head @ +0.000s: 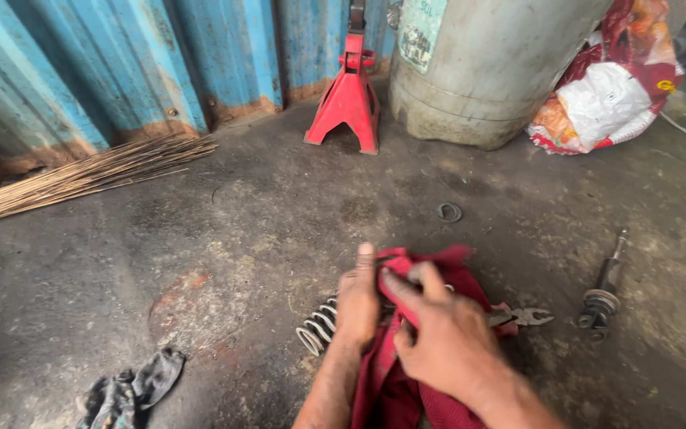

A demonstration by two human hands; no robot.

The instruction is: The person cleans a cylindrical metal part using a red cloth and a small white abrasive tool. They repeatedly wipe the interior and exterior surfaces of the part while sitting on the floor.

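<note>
We see a soft red cloth (406, 373), a shiny metal coil spring (317, 326), and a rough, stained matt concrete floor (224, 246).

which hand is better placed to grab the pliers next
Right, likely. The right hand lies on the red rag beside the pliers, while the left hand rests on the coil spring, farther away.

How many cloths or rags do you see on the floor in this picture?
2. A red cloth lies under both hands, over the coil spring. A dark rag lies at lower left. Others may be hidden outside the view.
</note>
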